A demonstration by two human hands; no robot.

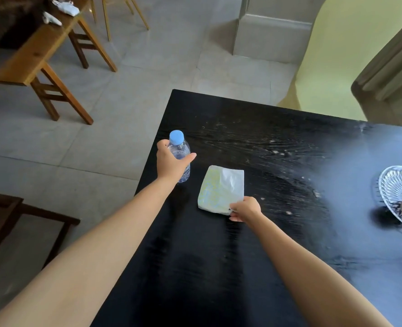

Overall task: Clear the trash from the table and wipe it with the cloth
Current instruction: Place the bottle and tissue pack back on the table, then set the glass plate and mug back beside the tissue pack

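A clear plastic bottle [180, 149] with a blue cap stands upright near the left edge of the black table [277, 244]. My left hand [170, 162] is wrapped around its middle. To its right lies a folded pale cloth [221, 188] with a yellow and blue pattern, flat on the table. My right hand [244, 210] pinches the cloth's near right corner. Small white crumbs [275, 152] are scattered over the table's far and right parts.
A cut-glass dish [400, 197] sits at the table's right edge. Wooden stools [39, 60] stand on the tiled floor to the far left, and a dark wooden frame [11, 223] is at the near left. A yellow wall and curtain are behind the table.
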